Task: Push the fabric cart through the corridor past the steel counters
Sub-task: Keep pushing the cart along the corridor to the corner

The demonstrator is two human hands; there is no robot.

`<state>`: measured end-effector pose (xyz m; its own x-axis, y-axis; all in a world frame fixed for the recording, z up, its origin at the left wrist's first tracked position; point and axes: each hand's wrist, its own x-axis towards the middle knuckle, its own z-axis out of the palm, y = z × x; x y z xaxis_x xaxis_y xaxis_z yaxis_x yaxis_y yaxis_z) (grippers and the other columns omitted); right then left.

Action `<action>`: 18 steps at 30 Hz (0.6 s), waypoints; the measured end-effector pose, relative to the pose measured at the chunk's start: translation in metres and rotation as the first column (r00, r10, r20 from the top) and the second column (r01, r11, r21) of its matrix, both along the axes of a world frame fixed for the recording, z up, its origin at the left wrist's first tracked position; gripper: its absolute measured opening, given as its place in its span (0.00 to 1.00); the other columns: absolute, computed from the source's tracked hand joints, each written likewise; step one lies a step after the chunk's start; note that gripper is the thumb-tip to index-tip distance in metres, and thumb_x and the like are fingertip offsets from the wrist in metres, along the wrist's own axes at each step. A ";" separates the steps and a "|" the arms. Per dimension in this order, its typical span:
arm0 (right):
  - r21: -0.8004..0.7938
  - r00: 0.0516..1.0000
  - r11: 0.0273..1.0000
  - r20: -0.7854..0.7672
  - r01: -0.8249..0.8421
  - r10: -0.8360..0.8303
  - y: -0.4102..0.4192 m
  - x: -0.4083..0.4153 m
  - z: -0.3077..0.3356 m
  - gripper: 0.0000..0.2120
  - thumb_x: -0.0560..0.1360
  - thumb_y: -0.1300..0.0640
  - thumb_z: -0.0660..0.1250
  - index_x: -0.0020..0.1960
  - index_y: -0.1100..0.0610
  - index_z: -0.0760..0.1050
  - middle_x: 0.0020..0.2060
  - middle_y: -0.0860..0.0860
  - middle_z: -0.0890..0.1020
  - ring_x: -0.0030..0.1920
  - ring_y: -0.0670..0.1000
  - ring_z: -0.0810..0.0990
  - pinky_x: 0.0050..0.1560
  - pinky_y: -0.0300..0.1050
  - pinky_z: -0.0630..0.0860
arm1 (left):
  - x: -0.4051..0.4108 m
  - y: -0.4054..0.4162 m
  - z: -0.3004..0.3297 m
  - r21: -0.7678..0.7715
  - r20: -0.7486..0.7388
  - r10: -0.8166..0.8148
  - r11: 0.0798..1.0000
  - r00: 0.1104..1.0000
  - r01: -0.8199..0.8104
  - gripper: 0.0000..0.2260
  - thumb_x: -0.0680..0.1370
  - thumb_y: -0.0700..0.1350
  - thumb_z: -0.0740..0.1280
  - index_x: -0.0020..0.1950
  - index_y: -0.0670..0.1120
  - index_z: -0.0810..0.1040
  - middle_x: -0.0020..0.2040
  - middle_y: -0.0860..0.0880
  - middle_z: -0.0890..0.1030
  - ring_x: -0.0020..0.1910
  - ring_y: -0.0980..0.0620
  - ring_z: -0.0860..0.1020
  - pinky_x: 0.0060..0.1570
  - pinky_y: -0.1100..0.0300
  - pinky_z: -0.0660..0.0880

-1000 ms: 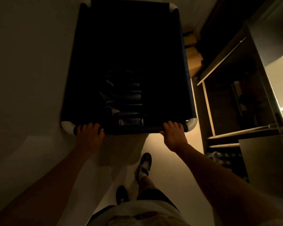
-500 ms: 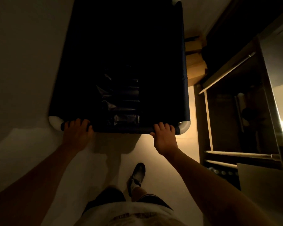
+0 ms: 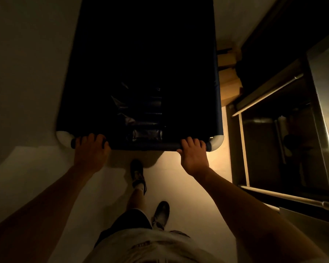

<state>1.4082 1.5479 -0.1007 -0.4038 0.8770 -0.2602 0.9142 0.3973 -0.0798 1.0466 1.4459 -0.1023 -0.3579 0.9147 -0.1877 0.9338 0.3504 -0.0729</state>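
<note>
head view: the fabric cart [image 3: 194, 73] fills the middle of the dim corridor, its dark cloth sides running away from the person and its near rail [image 3: 141, 146] lying crosswise just ahead of the feet. the left hand [image 3: 90, 150] is closed over the rail beside the cart's near left corner cap [image 3: 64, 137], fingers curled over the top. the right hand [image 3: 194, 154] grips the same rail just beside the near right corner cap [image 3: 217, 141]. something shiny and crumpled [image 3: 141, 118] lies inside the cart; what it is cannot be told. left of the cart the pale wall [image 3: 27, 63] stands near, with a narrow strip of floor between. right of the cart the steel table [image 3: 273, 95], open-framed with lower rails, stands close; a thin lit band of floor [image 3: 224, 160] separates its edge from the cart's right side. cardboard boxes [image 3: 229, 80] sit against the cart's right side farther on. behind the cart, two shoes [image 3: 139, 175] stand on open floor.
</note>
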 end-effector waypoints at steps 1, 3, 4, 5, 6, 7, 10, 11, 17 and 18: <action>-0.008 1.000 1.000 0.008 0.004 -0.004 0.008 -0.003 0.002 0.19 0.84 0.44 0.55 0.70 0.52 0.70 0.65 0.52 0.75 0.64 0.58 0.74 0.71 0.57 0.67 | -0.002 0.008 0.002 -0.005 0.002 0.007 1.000 1.000 -0.007 0.18 0.78 0.54 0.54 0.54 0.44 0.76 0.49 0.38 0.79 0.49 0.36 0.76 0.57 0.40 0.69; -0.035 1.000 0.999 0.025 0.017 -0.016 0.021 -0.008 0.008 0.20 0.84 0.44 0.55 0.70 0.52 0.70 0.65 0.52 0.75 0.65 0.58 0.74 0.72 0.56 0.67 | -0.006 0.023 0.004 -0.031 0.026 0.004 1.000 1.000 -0.003 0.18 0.78 0.54 0.54 0.55 0.43 0.75 0.49 0.38 0.79 0.50 0.36 0.76 0.58 0.40 0.69; -0.048 0.999 0.999 0.034 0.017 -0.015 0.028 -0.010 0.010 0.19 0.84 0.44 0.55 0.70 0.52 0.69 0.65 0.52 0.75 0.65 0.58 0.74 0.72 0.56 0.67 | -0.007 0.029 0.005 -0.045 0.036 -0.002 0.999 0.999 0.004 0.18 0.78 0.54 0.53 0.55 0.43 0.75 0.50 0.38 0.79 0.50 0.36 0.76 0.59 0.40 0.69; -0.055 0.999 0.998 0.044 0.012 -0.010 0.034 -0.012 0.012 0.19 0.84 0.44 0.55 0.70 0.52 0.69 0.65 0.52 0.75 0.65 0.57 0.74 0.72 0.56 0.67 | -0.008 0.035 0.007 -0.054 0.041 -0.006 0.999 0.999 0.008 0.19 0.79 0.54 0.53 0.55 0.43 0.76 0.50 0.37 0.79 0.50 0.36 0.76 0.59 0.40 0.69; -0.062 0.999 0.998 0.052 0.011 -0.008 0.041 -0.014 0.015 0.19 0.84 0.44 0.55 0.71 0.51 0.69 0.65 0.51 0.75 0.65 0.57 0.74 0.72 0.56 0.66 | -0.009 0.041 0.009 -0.055 0.047 -0.007 0.998 0.999 0.009 0.19 0.79 0.54 0.53 0.54 0.43 0.76 0.50 0.37 0.79 0.50 0.36 0.77 0.60 0.40 0.69; -0.066 0.998 0.998 0.060 0.013 -0.009 0.047 -0.016 0.017 0.19 0.84 0.44 0.55 0.71 0.51 0.69 0.65 0.51 0.75 0.64 0.57 0.74 0.72 0.56 0.66 | -0.010 0.048 0.010 -0.056 0.052 -0.007 0.998 0.999 0.010 0.19 0.79 0.54 0.53 0.54 0.43 0.76 0.50 0.37 0.79 0.50 0.36 0.77 0.60 0.39 0.69; -0.069 0.997 0.997 0.082 0.019 -0.013 0.066 -0.023 0.020 0.19 0.84 0.45 0.55 0.71 0.51 0.68 0.66 0.51 0.75 0.64 0.57 0.74 0.71 0.55 0.66 | -0.016 0.068 0.016 -0.072 0.056 -0.024 0.997 0.998 0.028 0.19 0.79 0.54 0.53 0.54 0.42 0.76 0.50 0.37 0.79 0.50 0.36 0.77 0.61 0.39 0.69; -0.075 0.996 0.997 0.087 0.022 -0.015 0.072 -0.026 0.022 0.19 0.84 0.45 0.55 0.71 0.51 0.68 0.66 0.51 0.75 0.64 0.57 0.74 0.72 0.55 0.66 | -0.018 0.073 0.018 -0.072 0.059 -0.026 0.997 0.998 0.030 0.19 0.79 0.54 0.53 0.54 0.42 0.77 0.49 0.37 0.79 0.50 0.36 0.77 0.61 0.39 0.69; -0.091 0.994 0.995 0.105 0.039 -0.029 0.104 -0.040 0.028 0.19 0.84 0.45 0.55 0.72 0.50 0.68 0.66 0.50 0.75 0.66 0.55 0.73 0.74 0.54 0.65 | -0.032 0.105 0.019 -0.084 0.057 -0.047 0.995 0.997 0.051 0.18 0.80 0.54 0.55 0.53 0.43 0.77 0.48 0.39 0.79 0.50 0.36 0.77 0.59 0.39 0.70; -0.090 0.994 0.995 0.099 0.046 -0.037 0.110 -0.042 0.029 0.19 0.84 0.45 0.55 0.72 0.50 0.68 0.66 0.50 0.75 0.66 0.55 0.73 0.74 0.54 0.64 | -0.035 0.111 0.019 -0.086 0.055 -0.052 0.995 0.997 0.057 0.18 0.80 0.54 0.55 0.53 0.43 0.77 0.48 0.39 0.79 0.50 0.37 0.77 0.59 0.39 0.70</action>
